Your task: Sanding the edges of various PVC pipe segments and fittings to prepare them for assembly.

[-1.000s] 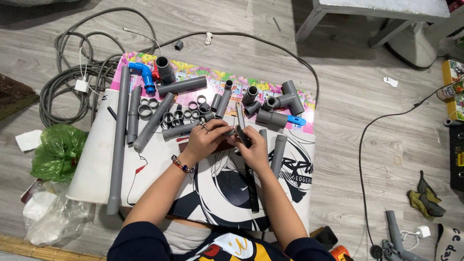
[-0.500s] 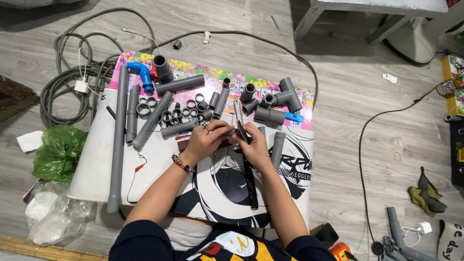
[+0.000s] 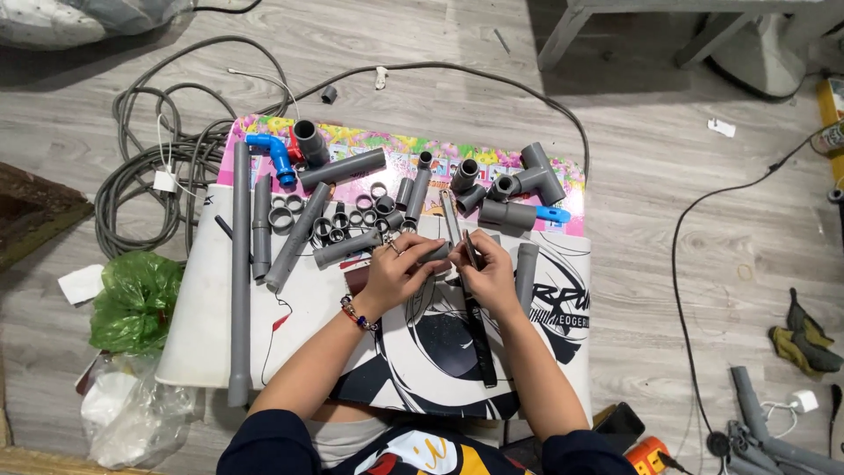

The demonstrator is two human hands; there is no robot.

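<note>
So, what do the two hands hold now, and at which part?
The left hand grips a short grey pipe piece at its left end. The right hand pinches a thin metal tool near its middle.

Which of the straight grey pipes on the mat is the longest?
The long grey plastic pipe lying lengthwise at the far left edge of the white printed mat. It runs nearly the mat's whole depth; the other grey pipes beside it are much shorter.

- Short grey pipe piece (image 3: 437, 252): held in the left-hand fingers, lying roughly level, its end turned toward the right hand, raised just above the printed mat.
- Thin dark metal tool (image 3: 469, 250): long and narrow, pinched in the right hand, tilted near-upright, its tip set just beside the pipe end; whether contact is made cannot be told.
</note>
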